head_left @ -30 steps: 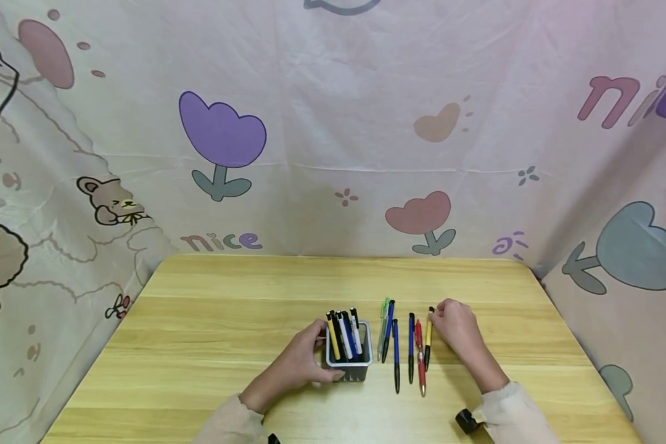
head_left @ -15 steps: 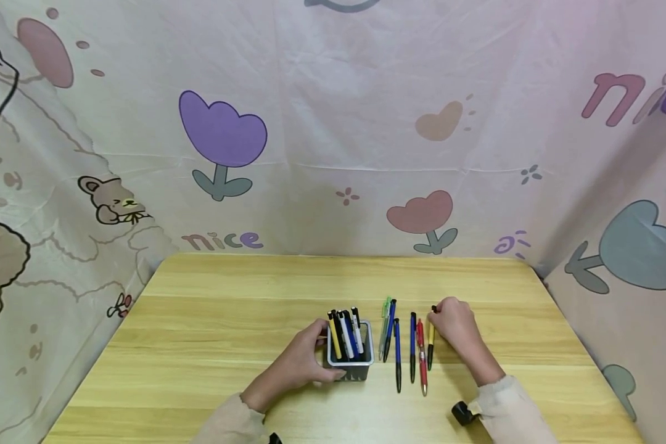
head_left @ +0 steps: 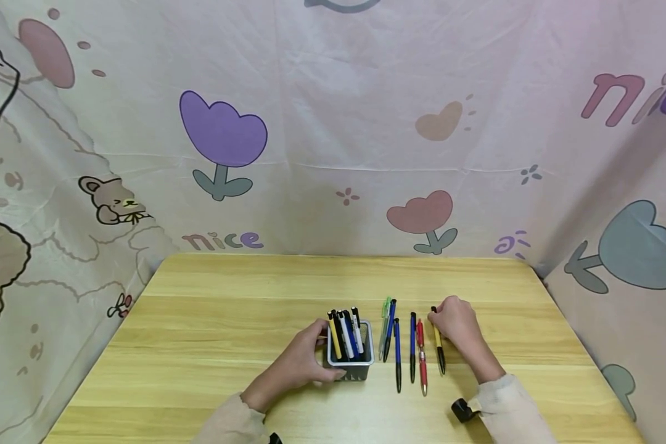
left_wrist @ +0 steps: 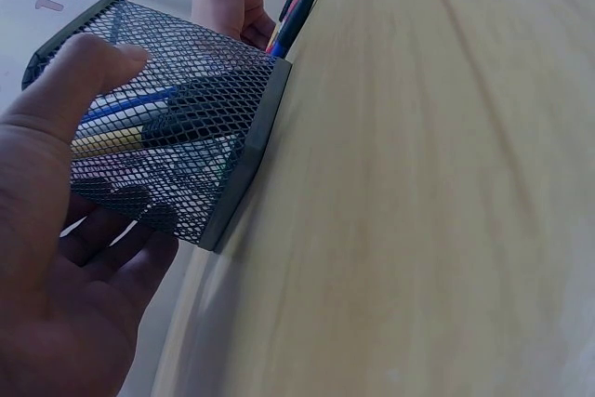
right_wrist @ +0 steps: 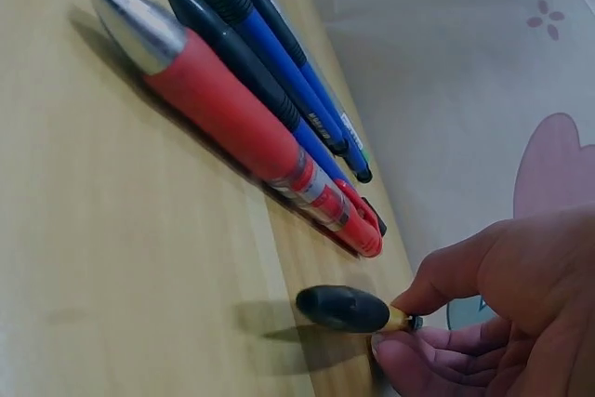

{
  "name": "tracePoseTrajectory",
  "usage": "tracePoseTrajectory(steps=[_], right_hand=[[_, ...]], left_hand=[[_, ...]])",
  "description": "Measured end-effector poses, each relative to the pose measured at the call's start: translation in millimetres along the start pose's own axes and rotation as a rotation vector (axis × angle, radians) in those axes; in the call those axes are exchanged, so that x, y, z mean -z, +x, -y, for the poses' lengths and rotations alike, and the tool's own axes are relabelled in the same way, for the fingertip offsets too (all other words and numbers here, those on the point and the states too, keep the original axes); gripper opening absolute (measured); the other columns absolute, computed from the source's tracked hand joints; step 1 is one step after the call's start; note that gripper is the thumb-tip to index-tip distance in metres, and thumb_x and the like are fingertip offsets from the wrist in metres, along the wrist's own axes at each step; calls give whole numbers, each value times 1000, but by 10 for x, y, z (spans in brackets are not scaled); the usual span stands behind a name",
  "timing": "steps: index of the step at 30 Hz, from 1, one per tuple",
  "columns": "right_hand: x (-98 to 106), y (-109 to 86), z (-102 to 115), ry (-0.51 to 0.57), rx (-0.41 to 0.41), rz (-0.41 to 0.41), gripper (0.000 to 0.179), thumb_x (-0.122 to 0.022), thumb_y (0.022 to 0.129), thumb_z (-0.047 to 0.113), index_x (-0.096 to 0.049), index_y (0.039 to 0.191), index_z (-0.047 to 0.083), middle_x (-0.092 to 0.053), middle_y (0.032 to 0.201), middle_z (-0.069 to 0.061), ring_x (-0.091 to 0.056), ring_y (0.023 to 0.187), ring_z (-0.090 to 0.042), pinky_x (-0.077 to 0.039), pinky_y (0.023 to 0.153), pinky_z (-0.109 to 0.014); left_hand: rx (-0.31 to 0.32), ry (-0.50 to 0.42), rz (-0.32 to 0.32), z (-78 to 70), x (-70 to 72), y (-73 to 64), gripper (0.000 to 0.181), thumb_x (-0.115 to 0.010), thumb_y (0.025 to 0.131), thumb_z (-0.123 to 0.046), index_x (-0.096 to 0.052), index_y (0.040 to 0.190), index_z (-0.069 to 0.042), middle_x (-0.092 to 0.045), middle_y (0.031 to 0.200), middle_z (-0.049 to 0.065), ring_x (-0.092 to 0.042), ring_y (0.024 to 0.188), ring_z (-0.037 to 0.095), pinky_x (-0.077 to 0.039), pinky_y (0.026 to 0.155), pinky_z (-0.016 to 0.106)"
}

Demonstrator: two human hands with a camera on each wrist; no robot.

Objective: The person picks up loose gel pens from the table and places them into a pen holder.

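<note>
Here we see the right hand (head_left: pixel 456 327) pinching the top end of a yellow pen (head_left: pixel 438 340), fingertips curled round it near the black cap end. The pen has a yellow barrel with black at both ends; it lies on the wooden table (head_left: pixel 227 308), slanted a little, at the right edge of a row of pens. In the right wrist view its black end (right_wrist: pixel 340 309) sticks out from between thumb and fingers (right_wrist: pixel 437 360), just above the wood.

Just left of it lies a red pen (head_left: pixel 421 354) with a silvery tip, then a dark blue pen (head_left: pixel 412 345), another blue pen (head_left: pixel 397 351), and a blue pen (head_left: pixel 389 330) beside a pale green one (head_left: pixel 384 317). They lie near one another, roughly parallel, pointing away from us.

Our left hand (head_left: pixel 300 364) grips a black mesh pen holder (head_left: pixel 351 361), thumb on one wall and fingers curled about the other side. The holder stands on the table just left of the row, and it holds several pens, yellow, blue, white and black, upright and leaning. In the left wrist view the mesh (left_wrist: pixel 167 127) shows blue and yellow barrels through it.
</note>
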State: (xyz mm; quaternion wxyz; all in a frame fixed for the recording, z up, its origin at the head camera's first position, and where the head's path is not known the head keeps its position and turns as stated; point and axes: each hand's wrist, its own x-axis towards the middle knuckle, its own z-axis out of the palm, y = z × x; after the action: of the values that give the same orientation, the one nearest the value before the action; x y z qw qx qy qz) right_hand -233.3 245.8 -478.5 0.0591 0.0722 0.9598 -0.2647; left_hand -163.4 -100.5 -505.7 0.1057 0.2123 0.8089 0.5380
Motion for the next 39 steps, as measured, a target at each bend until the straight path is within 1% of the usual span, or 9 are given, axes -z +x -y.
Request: tracePoseTrajectory(steps=[6,9,13,16,20,23,26,30,39], right_hand=[[18,-3,-31,30,-18,34,47,-68,93,19,-44,52,20,-43,44,9,-47,39,-8,-36,40,-16],[37,-15,-44,40,-18,43,41,-67,94,20,-51,56,17,-47,46,7,-50,40,-9,-39,40,-17],[63,-53,-61,55,-5,37,25,-67,94,19,-66,71,9,-57,53,2,-54,43,-11,-45,42,-20],[79,-87,-65,58,12,21,19,-68,94,19,-68,80,6,-61,58,0,-56,45,-12,-48,44,-23],[109,-131,-41,22,42,-5,22,-69,94,20,-65,77,6,-58,61,0,-52,51,-13,-44,48,-25],[143,-176,-2,-5,79,-26,20,-68,94,20,-68,83,3,-61,67,-3,-51,58,-15,-42,53,-26],[184,-229,62,-8,123,-50,20,-66,95,18,-70,97,-2,-68,78,-8,-54,64,-17,-47,58,-28],[227,-299,172,11,162,-71,25,-64,98,17,-69,107,-6,-71,84,-11,-56,65,-17,-49,59,-28],[302,-409,381,52,231,-127,28,-64,101,18,-69,114,-6,-73,94,-13,-60,73,-18,-55,68,-33]], left_hand=[[4,22,-7,-25,7,1,82,-94,71,-20,-48,137,-3,-62,136,16,-64,128,40,-56,110,41],[5,24,-9,-31,11,6,83,-94,71,-19,-48,138,-3,-62,136,15,-64,129,39,-56,110,41],[11,20,-6,-28,15,9,83,-94,71,-20,-48,138,-3,-62,137,15,-64,129,39,-56,111,41],[12,18,-7,-25,19,7,83,-94,71,-21,-48,138,-3,-61,137,15,-64,129,38,-55,111,41],[10,22,-12,-19,16,4,83,-94,71,-20,-49,138,-3,-62,137,15,-64,129,38,-56,111,40],[13,24,-14,-20,12,-3,83,-95,70,-20,-49,137,-2,-62,136,15,-64,129,38,-56,110,39],[15,21,-14,-24,7,-7,84,-94,70,-19,-49,138,-2,-62,137,15,-64,129,38,-56,110,39],[15,26,-14,-24,1,-8,84,-94,70,-19,-49,138,-2,-62,137,15,-64,129,39,-56,110,39],[18,18,-10,-20,-6,-4,83,-94,70,-20,-49,137,-3,-62,137,16,-64,129,39,-56,110,39]])
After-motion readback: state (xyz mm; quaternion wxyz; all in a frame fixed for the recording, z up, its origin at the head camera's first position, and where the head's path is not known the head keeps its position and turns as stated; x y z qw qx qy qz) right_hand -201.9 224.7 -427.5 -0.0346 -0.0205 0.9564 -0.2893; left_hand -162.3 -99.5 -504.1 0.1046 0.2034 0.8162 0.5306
